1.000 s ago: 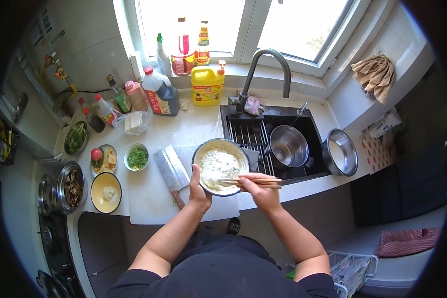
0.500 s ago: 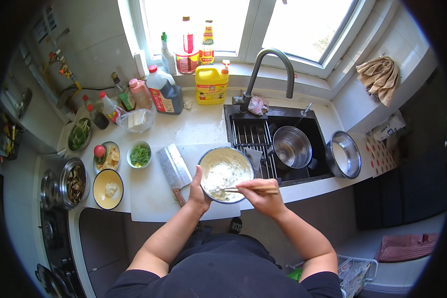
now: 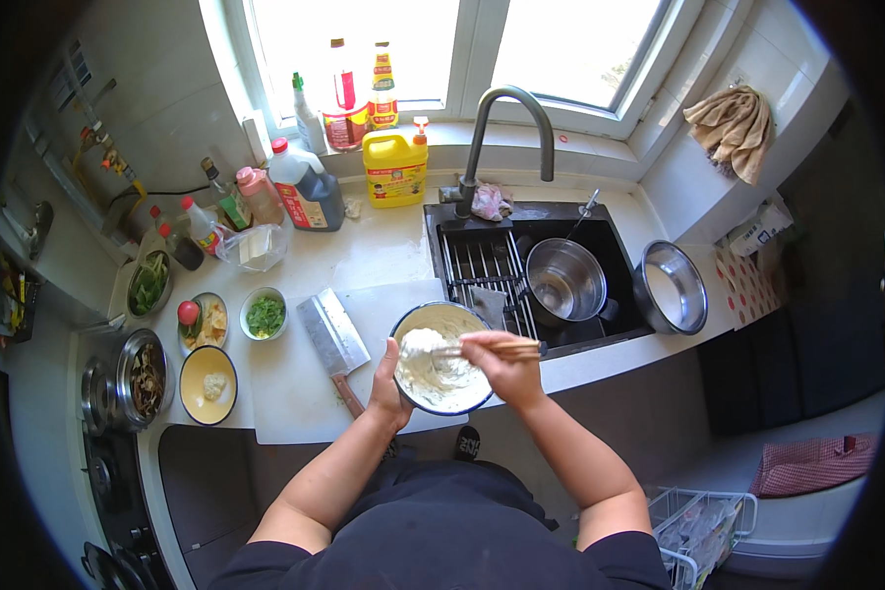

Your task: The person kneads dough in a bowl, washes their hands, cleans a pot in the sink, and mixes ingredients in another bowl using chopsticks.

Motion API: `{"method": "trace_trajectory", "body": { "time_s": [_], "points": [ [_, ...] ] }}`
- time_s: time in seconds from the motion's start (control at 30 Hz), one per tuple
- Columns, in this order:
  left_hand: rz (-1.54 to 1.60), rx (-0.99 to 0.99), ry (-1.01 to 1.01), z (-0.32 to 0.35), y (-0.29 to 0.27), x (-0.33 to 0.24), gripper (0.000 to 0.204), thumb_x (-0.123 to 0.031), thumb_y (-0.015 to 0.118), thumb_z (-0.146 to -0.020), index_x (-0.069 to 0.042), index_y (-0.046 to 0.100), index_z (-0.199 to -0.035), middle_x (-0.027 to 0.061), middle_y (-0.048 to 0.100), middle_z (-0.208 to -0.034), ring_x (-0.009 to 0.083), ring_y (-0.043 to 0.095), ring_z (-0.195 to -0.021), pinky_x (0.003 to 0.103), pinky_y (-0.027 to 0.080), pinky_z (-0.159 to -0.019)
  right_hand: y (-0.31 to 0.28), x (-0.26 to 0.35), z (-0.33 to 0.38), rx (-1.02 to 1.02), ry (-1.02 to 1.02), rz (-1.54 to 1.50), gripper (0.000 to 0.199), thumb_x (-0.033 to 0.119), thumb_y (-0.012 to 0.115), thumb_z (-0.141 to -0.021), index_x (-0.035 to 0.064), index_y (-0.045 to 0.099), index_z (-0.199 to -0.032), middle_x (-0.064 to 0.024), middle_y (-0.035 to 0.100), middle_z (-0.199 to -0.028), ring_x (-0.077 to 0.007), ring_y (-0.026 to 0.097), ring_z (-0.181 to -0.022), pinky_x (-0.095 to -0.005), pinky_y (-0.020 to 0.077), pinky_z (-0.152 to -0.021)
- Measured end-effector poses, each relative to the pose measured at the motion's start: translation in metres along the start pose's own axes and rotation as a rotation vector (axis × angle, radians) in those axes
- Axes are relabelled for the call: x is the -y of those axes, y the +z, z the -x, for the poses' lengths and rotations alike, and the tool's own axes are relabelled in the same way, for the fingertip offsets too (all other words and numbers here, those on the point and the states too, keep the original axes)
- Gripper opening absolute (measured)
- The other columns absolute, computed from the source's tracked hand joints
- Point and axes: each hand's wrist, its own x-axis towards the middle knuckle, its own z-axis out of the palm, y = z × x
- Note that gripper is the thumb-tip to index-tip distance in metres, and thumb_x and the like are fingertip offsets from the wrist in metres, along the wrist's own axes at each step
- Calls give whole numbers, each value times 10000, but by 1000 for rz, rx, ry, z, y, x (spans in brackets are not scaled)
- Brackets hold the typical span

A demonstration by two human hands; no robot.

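Observation:
My left hand [image 3: 391,395] grips the side of a cream-coloured bowl [image 3: 444,312] with a dark rim, tilted over the front of the counter. Inside lies thick, sticky white batter [image 3: 449,382] flecked with green. My right hand [image 3: 507,370] is closed round wooden chopsticks [image 3: 529,348], whose tips are in the batter where a clump is bunched up. Left of the bowl, a cleaver [image 3: 332,332] with a wooden handle rests on a white cutting board [image 3: 290,413]. A small bowl of chopped greens [image 3: 265,317] stands beside the board.
A yellow bowl [image 3: 195,396] and a steel pot of dark pieces [image 3: 146,379] stand at left. Bottles [image 3: 303,192] line the back. The black sink [image 3: 610,246] holds a steel pot [image 3: 565,280]; a steel basin [image 3: 674,288] leans at its right.
The chopsticks have shifted up in the bowl and gathered the batter into a raised clump. The bowl has tipped slightly. My view has moved a little, shifting the counter things left.

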Motion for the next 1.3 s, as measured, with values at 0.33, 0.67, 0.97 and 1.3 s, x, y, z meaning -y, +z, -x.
{"method": "trace_trajectory", "body": {
  "time_s": [0.33,0.67,0.97,1.3],
  "points": [
    [-37,-68,79,-10,-14,0,710,-576,436,-869,0,406,-1282,157,497,-1263,275,492,-1158,382,384,-988,-2,-10,34,-20,130,57,109,28,615,-823,-30,678,-891,-105,675,-782,-129,639,-677,-235,522,-625],
    [-66,-74,183,-18,-6,-9,703,-562,457,-872,9,401,-1279,149,516,-1231,250,517,-1119,360,401,-960,-19,-20,32,-196,298,-136,146,4,604,-822,-23,671,-949,-133,671,-832,-180,665,-733,-261,550,-652],
    [-122,-102,155,-14,0,-12,679,-546,462,-880,11,408,-1264,140,536,-1196,238,547,-1086,349,450,-904,-14,-17,27,-338,504,-304,164,24,559,-848,-51,612,-984,-160,649,-881,-205,665,-749,-245,558,-635],
    [-115,-57,218,-15,2,-18,688,-557,445,-878,-11,395,-1294,133,499,-1261,248,486,-1166,363,375,-992,-28,-30,12,-208,609,-522,216,117,536,-893,-40,578,-1035,-165,648,-923,-219,662,-791,-284,558,-675]
  ]
}}
